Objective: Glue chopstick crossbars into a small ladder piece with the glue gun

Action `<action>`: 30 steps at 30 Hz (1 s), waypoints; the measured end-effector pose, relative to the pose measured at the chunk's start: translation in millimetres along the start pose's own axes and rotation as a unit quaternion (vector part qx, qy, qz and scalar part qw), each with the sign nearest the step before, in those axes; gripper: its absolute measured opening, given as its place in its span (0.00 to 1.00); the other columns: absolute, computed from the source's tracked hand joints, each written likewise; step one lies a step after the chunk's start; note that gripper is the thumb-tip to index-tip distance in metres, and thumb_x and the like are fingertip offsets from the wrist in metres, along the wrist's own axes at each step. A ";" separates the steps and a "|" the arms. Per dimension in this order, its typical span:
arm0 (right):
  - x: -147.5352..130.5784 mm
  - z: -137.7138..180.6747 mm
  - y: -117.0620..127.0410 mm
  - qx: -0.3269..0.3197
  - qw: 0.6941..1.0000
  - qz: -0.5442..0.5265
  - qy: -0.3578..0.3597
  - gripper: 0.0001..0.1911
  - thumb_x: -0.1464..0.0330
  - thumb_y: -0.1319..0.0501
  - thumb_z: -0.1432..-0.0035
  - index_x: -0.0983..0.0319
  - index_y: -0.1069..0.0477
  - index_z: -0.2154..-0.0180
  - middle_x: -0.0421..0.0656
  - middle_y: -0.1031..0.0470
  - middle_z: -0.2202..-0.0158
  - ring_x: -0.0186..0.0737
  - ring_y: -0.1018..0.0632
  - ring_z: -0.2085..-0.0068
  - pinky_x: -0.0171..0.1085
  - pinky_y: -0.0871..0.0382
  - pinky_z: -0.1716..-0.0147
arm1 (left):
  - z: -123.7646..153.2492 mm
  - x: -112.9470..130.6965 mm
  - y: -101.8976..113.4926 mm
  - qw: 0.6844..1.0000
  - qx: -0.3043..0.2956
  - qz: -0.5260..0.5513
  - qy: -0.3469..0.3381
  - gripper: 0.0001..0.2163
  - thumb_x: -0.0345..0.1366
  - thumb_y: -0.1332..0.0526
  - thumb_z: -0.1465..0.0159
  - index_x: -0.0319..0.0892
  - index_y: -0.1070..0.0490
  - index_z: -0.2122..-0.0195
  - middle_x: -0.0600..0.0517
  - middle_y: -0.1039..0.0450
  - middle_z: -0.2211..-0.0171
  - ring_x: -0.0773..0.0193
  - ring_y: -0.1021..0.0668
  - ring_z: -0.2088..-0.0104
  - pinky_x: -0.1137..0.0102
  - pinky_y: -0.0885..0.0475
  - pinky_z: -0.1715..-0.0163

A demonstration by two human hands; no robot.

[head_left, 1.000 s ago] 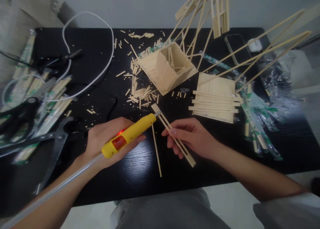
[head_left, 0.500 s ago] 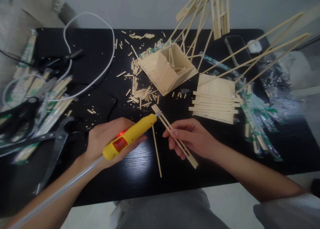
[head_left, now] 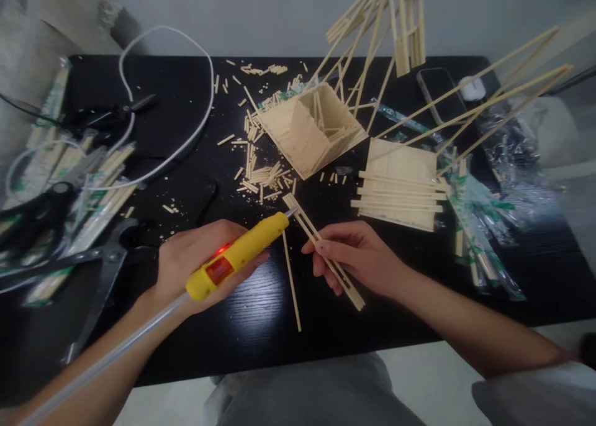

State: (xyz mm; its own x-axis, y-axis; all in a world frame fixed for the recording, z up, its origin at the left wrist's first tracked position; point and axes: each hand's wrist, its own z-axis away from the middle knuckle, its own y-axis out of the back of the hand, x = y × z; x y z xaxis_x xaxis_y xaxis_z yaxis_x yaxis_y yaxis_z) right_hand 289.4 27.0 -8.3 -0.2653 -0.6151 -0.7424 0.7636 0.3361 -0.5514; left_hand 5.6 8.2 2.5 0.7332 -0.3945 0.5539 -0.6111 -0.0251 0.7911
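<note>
A yellow hot glue gun (head_left: 242, 252) with a lit red light is in my left hand (head_left: 195, 258), fingers wrapped round it. A clear glue stick (head_left: 112, 351) trails from its back end. The metal nozzle points at the upper end of a narrow frame of wooden sticks (head_left: 305, 222); whether they touch I cannot tell. My right hand (head_left: 356, 255) pinches that frame near its middle, tilted above the table. One loose stick (head_left: 292, 283) lies on the table between my hands.
Behind my hands stands a wooden-stick box structure (head_left: 310, 134), with cut stick pieces (head_left: 265, 174) to its left. A stick panel (head_left: 400, 196) is at the right, near wrapped chopsticks (head_left: 484, 240). Pliers (head_left: 112, 252), scissors (head_left: 58, 196) and a white cable (head_left: 209, 72) occupy the left. A phone (head_left: 440, 94) lies behind.
The glue gun and my left hand have shifted slightly left, drawing the nozzle a little back along the frame's end. My right hand keeps its pinch, almost unmoved.
</note>
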 end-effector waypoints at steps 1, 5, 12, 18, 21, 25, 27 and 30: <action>-0.2 0.0 -0.1 0.001 1.000 0.001 0.001 0.10 0.61 0.25 0.31 0.63 0.13 0.59 0.40 0.16 0.72 0.30 0.21 0.78 0.26 0.22 0.80 | -0.7 -1.9 1.0 1.000 0.000 0.001 -0.001 0.12 0.52 0.34 0.26 0.52 0.20 0.60 0.56 0.15 0.66 0.62 0.14 0.70 0.68 0.21 0.70; 0.2 -0.4 0.1 0.002 1.000 0.001 0.004 0.10 0.62 0.25 0.31 0.63 0.13 0.59 0.40 0.16 0.72 0.30 0.21 0.79 0.27 0.22 0.81 | -2.9 -11.7 5.7 0.999 -0.033 -0.014 -0.004 0.11 0.51 0.32 0.28 0.51 0.19 0.59 0.56 0.14 0.66 0.62 0.14 0.71 0.71 0.20 0.71; -1.5 -0.6 -1.0 0.009 1.000 0.015 0.001 0.13 0.59 0.24 0.33 0.64 0.13 0.59 0.40 0.17 0.72 0.30 0.22 0.79 0.27 0.24 0.81 | -0.5 1.6 0.5 1.000 -0.008 -0.018 -0.012 0.16 0.55 0.38 0.24 0.50 0.21 0.59 0.55 0.14 0.65 0.61 0.14 0.70 0.68 0.20 0.69; -0.7 2.9 -6.3 0.074 0.987 0.134 0.049 0.14 0.58 0.24 0.34 0.63 0.13 0.58 0.41 0.16 0.71 0.31 0.20 0.77 0.29 0.23 0.78 | -2.7 2.3 1.9 0.999 -0.008 -0.011 -0.052 0.13 0.51 0.35 0.25 0.49 0.23 0.60 0.54 0.16 0.68 0.62 0.15 0.73 0.68 0.22 0.71; 2.9 3.4 -7.1 0.099 0.971 0.194 0.095 0.13 0.59 0.26 0.32 0.63 0.13 0.57 0.42 0.15 0.70 0.31 0.19 0.77 0.29 0.22 0.77 | -1.7 2.5 1.7 0.999 -0.008 -0.013 -0.047 0.14 0.52 0.35 0.25 0.49 0.24 0.62 0.54 0.18 0.71 0.63 0.17 0.75 0.68 0.24 0.73; 5.9 3.5 -6.7 0.106 0.962 0.228 0.106 0.14 0.58 0.28 0.31 0.63 0.12 0.55 0.43 0.14 0.69 0.32 0.19 0.77 0.30 0.20 0.77 | 1.6 6.2 0.2 0.999 -0.003 -0.029 -0.023 0.18 0.55 0.38 0.24 0.48 0.24 0.65 0.54 0.21 0.73 0.63 0.20 0.77 0.67 0.26 0.74; 6.5 3.8 -6.3 0.108 0.962 0.230 0.104 0.14 0.58 0.28 0.31 0.62 0.12 0.55 0.43 0.14 0.69 0.32 0.19 0.77 0.31 0.19 0.77 | 2.5 6.9 -0.3 0.999 -0.002 -0.039 -0.010 0.20 0.57 0.38 0.25 0.48 0.24 0.66 0.54 0.22 0.74 0.64 0.21 0.78 0.67 0.26 0.74; 7.1 4.6 -5.9 0.110 0.962 0.229 0.105 0.15 0.58 0.28 0.31 0.62 0.12 0.53 0.43 0.14 0.69 0.32 0.19 0.77 0.30 0.19 0.77 | 2.3 5.3 -1.1 0.999 0.005 -0.045 -0.017 0.20 0.56 0.37 0.25 0.48 0.25 0.68 0.54 0.23 0.76 0.64 0.22 0.79 0.68 0.27 0.75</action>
State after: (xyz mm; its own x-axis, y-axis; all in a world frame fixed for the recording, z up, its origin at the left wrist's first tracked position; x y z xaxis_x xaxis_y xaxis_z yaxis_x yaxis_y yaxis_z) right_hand 285.7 17.4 -8.6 0.0319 -0.2731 -0.9615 0.9283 0.3647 -0.0728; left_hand 9.5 4.1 4.0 0.7748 -0.4221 0.4706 -0.5457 -0.0708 0.8350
